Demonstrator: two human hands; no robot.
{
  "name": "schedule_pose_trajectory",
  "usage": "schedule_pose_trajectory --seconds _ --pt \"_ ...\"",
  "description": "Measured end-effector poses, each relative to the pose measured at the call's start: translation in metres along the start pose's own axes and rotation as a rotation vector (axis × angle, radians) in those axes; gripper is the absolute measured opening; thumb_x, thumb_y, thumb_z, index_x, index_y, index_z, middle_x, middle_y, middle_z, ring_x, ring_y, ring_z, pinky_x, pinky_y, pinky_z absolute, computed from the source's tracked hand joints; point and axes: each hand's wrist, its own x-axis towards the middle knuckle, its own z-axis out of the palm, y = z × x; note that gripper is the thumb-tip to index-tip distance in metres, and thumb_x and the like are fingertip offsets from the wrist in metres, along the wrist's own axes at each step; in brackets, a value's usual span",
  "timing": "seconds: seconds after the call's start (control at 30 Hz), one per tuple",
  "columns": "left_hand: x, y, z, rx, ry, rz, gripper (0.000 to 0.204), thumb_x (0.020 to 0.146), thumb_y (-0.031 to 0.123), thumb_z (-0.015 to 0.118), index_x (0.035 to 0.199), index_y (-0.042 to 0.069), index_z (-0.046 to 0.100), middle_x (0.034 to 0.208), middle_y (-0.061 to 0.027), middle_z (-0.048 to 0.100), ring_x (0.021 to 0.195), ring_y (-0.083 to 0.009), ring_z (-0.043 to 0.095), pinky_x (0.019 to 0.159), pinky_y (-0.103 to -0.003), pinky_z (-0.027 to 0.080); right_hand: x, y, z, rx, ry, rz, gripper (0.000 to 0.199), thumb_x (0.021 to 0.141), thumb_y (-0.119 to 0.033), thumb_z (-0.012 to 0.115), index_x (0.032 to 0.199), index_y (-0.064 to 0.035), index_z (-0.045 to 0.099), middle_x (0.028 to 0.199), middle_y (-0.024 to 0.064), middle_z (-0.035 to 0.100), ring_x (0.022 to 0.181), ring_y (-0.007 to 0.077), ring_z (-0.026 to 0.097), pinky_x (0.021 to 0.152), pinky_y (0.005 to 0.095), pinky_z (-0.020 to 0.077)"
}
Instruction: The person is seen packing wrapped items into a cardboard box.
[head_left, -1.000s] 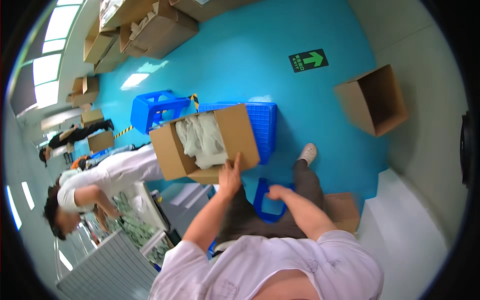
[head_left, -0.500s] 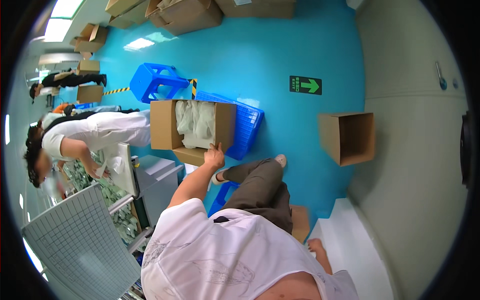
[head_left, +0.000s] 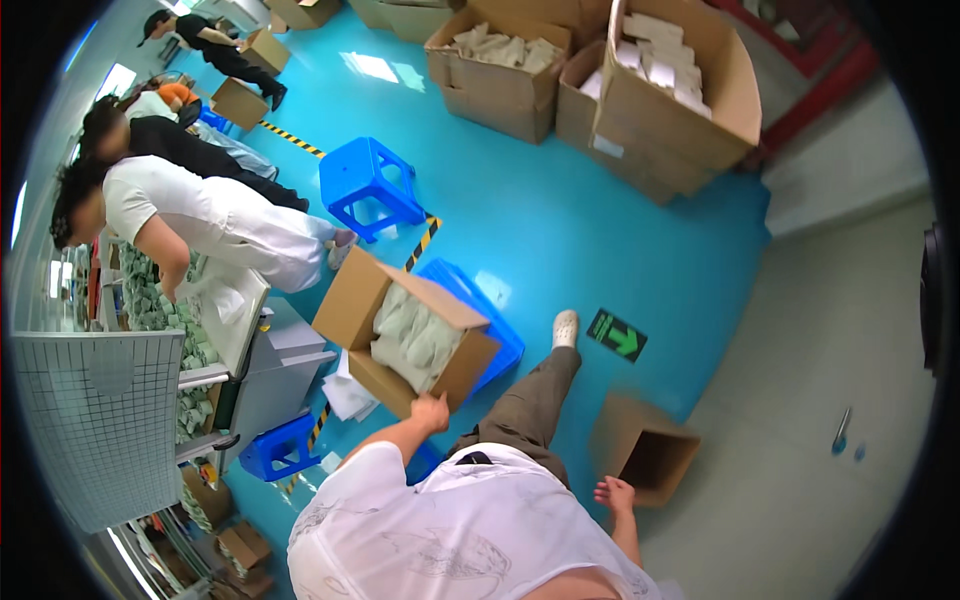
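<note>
One open cardboard box [head_left: 400,335] of pale bags, resting tilted on blue crate [head_left: 497,330] | left hand [head_left: 431,411] grip closed on its near edge | right hand [head_left: 614,494] empty, fingers loose, beside small empty box [head_left: 645,450]

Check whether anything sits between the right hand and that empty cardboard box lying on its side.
Nothing visible does. The right hand hangs open just left of the empty box, bare floor between them. The left hand grips the filled carton.

Glossy turquoise floor [head_left: 560,215], blue plastic stool [head_left: 368,185], flat blue plastic crate [head_left: 480,310], empty brown cardboard box [head_left: 645,450] tipped sideways, green arrow sticker [head_left: 616,334], yellow-black striped tape [head_left: 424,240]
</note>
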Motion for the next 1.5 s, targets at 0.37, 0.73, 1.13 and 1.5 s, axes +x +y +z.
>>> schedule_pose_trajectory --seconds 0.37,0.73,1.13,1.5 --pt "-0.037 0.025 -0.23 -0.415 -0.4 -0.003 0.037 0.09 0.03 0.059 0.086 -0.002 0.078 0.086 -0.0203 0.076 0.073 -0.032 0.075 0.071 -0.046 0.059 0.112 -0.381 -0.005 -0.214 -0.041 -0.021 0.017 0.098 -0.016 0.066 0.099 0.001 0.067 0.079 0.0106 0.067 0.063 0.0243 0.068 0.054 0.0413 0.0602" --pt "0.088 -0.015 -0.368 -1.525 0.193 -0.247 0.06 0.103 0.048 0.055 0.073 -0.002 0.071 0.065 -0.0145 0.071 0.058 -0.023 0.073 0.05 -0.035 0.057 0.163 -0.781 0.256 -1.135 -0.27 -0.745 0.032 0.086 -0.028 0.074 0.098 0.002 0.079 0.089 0.0222 0.077 0.083 0.0269 0.076 0.076 0.0392 0.0579" --pt "0.193 -0.02 -0.341 -1.496 0.168 -0.543 0.031 0.092 0.04 0.063 0.103 0.014 0.075 0.104 -0.0198 0.075 0.09 -0.038 0.073 0.075 -0.051 0.057 0.135 -1.135 0.769 -1.215 -0.683 -1.31 0.03 0.095 -0.027 0.067 0.095 0.0012 0.078 0.071 0.0072 0.072 0.064 0.0154 0.068 0.059 0.0331 0.0533" --pt "0.36 -0.413 -0.605 -1.536 0.569 -0.465 0.042 0.1 0.041 0.059 0.088 0.004 0.075 0.082 -0.0119 0.077 0.075 -0.0297 0.074 0.069 -0.045 0.058 0.301 -1.211 0.943 -1.653 -0.467 -0.259 0.03 0.099 -0.03 0.055 0.108 -0.0116 0.076 0.107 0.0121 0.077 0.096 0.0292 0.074 0.078 0.0487 0.059"
